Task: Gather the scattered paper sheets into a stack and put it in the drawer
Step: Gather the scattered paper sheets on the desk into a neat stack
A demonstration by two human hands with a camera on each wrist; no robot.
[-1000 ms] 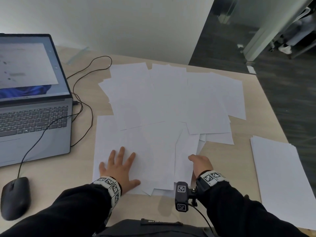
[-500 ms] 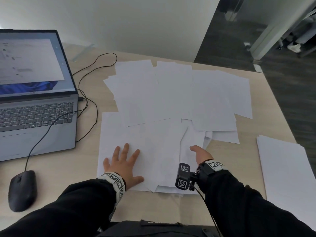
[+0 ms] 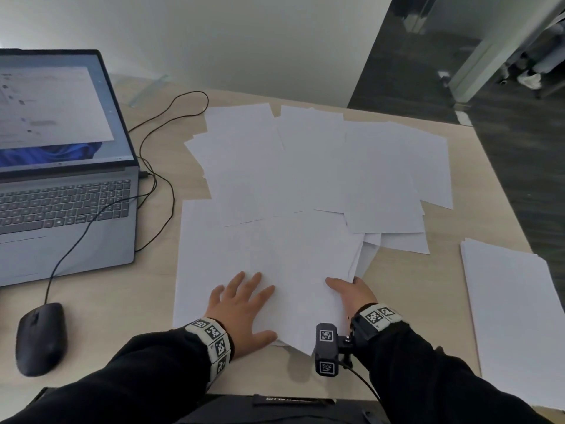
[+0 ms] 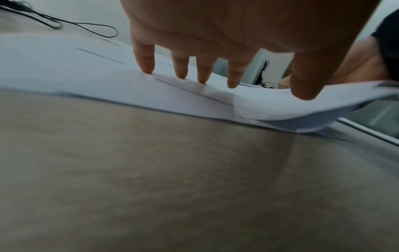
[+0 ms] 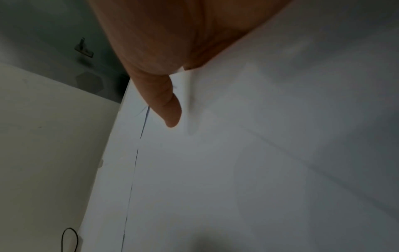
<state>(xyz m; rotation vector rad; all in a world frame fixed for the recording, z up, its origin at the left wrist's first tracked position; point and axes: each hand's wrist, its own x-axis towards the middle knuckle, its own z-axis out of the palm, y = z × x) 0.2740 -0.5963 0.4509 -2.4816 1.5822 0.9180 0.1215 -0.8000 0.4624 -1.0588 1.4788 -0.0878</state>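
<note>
left hand (image 3: 241, 310) lies flat, fingers spread, on the sheets (image 3: 269, 255) right of the laptop (image 3: 61, 179); right hand (image 3: 351, 293) pinches their lifted edge.

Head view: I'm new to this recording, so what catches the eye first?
A wide spread of overlapping white paper sheets covers the middle of the desk. At its near edge the left hand presses flat on the sheets while the right hand grips and lifts their right edge. An open laptop sits left.
</note>
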